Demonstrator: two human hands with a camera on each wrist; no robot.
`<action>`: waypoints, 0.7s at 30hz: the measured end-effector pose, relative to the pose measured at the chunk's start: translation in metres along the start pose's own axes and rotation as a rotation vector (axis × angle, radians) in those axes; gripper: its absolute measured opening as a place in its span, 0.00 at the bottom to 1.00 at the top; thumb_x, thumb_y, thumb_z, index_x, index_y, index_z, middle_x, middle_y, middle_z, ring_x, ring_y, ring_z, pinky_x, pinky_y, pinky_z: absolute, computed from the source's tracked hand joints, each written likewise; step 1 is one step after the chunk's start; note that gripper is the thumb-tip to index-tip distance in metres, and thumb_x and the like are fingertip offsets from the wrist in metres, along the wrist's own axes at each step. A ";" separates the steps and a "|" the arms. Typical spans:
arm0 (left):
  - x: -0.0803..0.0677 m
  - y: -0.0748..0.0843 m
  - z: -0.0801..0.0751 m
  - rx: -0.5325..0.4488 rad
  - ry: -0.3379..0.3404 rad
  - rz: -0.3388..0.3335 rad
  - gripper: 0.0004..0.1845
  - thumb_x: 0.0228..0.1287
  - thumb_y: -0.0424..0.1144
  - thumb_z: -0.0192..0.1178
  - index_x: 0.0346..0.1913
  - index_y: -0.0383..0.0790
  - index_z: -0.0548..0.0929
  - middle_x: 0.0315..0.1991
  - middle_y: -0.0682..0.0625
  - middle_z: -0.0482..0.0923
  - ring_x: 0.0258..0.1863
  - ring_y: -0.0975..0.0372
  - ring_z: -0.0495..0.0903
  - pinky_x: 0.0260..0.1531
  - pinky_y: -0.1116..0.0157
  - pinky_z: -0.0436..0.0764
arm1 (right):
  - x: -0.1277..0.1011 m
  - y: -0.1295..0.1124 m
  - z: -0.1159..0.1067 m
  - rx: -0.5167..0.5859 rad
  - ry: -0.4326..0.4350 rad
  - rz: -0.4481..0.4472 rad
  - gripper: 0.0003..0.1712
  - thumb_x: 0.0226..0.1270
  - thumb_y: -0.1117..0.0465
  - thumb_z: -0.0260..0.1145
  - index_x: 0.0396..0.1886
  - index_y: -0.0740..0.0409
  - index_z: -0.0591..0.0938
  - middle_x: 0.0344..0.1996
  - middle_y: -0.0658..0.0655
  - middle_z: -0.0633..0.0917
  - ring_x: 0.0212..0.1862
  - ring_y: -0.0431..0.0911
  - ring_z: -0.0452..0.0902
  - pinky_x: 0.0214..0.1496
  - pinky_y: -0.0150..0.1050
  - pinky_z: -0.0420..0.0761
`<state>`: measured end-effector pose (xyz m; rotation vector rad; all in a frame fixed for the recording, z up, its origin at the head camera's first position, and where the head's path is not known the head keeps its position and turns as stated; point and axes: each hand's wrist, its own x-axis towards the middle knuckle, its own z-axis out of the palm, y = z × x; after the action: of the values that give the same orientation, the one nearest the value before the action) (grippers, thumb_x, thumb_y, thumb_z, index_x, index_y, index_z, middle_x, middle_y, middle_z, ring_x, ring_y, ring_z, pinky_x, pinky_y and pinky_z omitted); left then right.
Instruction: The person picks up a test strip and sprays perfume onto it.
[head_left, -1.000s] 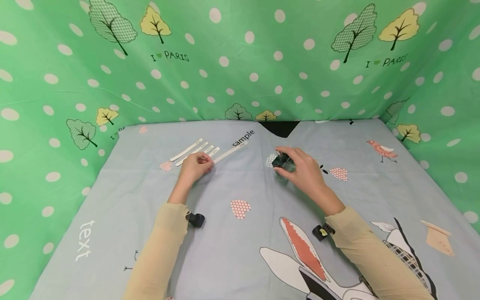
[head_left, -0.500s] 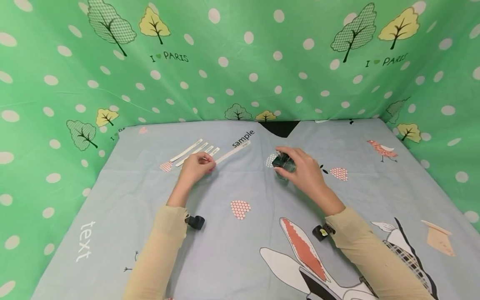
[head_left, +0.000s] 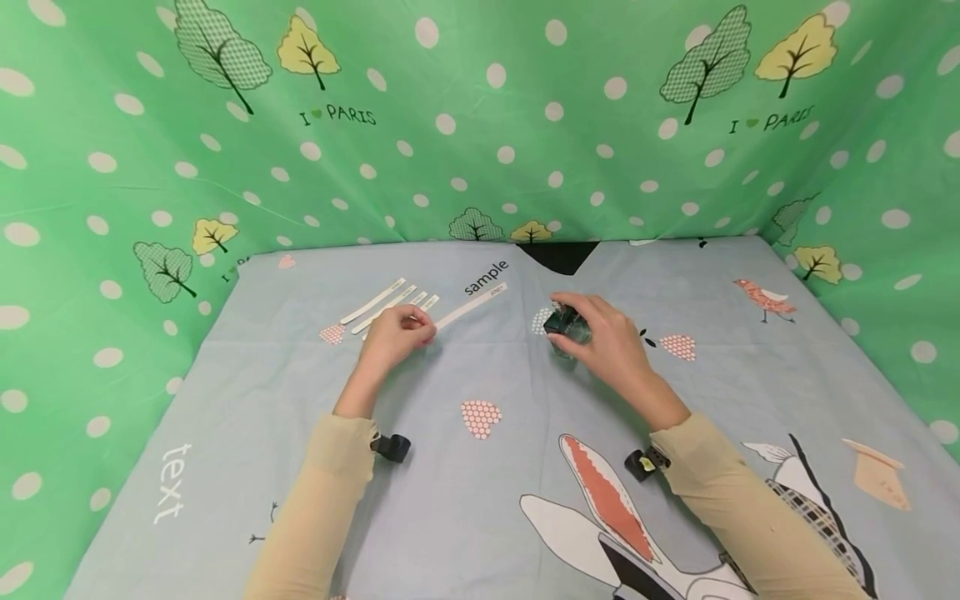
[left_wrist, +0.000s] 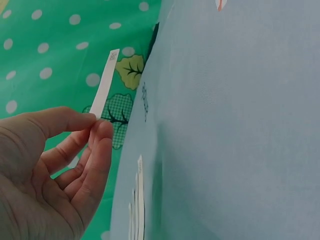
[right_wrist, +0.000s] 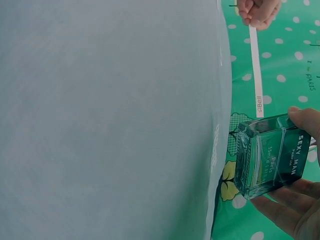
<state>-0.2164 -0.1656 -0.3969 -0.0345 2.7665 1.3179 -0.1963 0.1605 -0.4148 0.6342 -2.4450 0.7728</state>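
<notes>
My left hand (head_left: 396,340) pinches a white perfume test strip (head_left: 472,305) between thumb and fingertips, above the cloth. The strip's printed end points away from the hand, up and to the right, as the left wrist view also shows on the strip (left_wrist: 104,85). My right hand (head_left: 607,337) grips a dark green glass perfume bottle (head_left: 567,325) with thumb and fingers on opposite sides. In the right wrist view white lettering "SEXY MAN" runs along the bottle (right_wrist: 270,157). Strip and bottle are apart.
Several more white test strips (head_left: 375,300) lie side by side on the grey-blue cloth (head_left: 420,500), just beyond and left of my left hand. A green dotted curtain (head_left: 420,108) rises behind the table's far edge and at both sides.
My left hand has shifted slightly to the right, and the strip's printed end is a little nearer to the bottle. The right hand and bottle have stayed in place.
</notes>
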 end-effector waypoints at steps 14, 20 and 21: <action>-0.006 0.004 0.003 -0.011 -0.033 0.021 0.05 0.63 0.35 0.63 0.38 0.36 0.83 0.32 0.44 0.86 0.28 0.65 0.82 0.33 0.70 0.84 | -0.001 -0.001 0.000 -0.019 -0.008 -0.014 0.32 0.56 0.51 0.78 0.61 0.47 0.79 0.48 0.59 0.86 0.48 0.54 0.85 0.42 0.51 0.86; -0.008 0.007 0.005 0.001 -0.039 0.027 0.05 0.63 0.36 0.63 0.37 0.36 0.83 0.32 0.45 0.86 0.28 0.66 0.82 0.33 0.70 0.84 | -0.001 -0.002 0.000 -0.026 -0.010 -0.014 0.31 0.57 0.52 0.78 0.61 0.47 0.79 0.49 0.60 0.86 0.48 0.55 0.85 0.42 0.51 0.86; -0.008 0.007 0.005 0.002 -0.040 0.028 0.05 0.63 0.36 0.63 0.37 0.37 0.83 0.32 0.45 0.86 0.28 0.66 0.82 0.33 0.69 0.84 | 0.000 -0.002 0.000 -0.027 -0.009 -0.015 0.31 0.57 0.52 0.78 0.61 0.47 0.79 0.49 0.60 0.86 0.48 0.55 0.85 0.42 0.52 0.86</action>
<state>-0.2086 -0.1575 -0.3938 0.0311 2.7445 1.3078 -0.1945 0.1592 -0.4138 0.6467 -2.4516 0.7311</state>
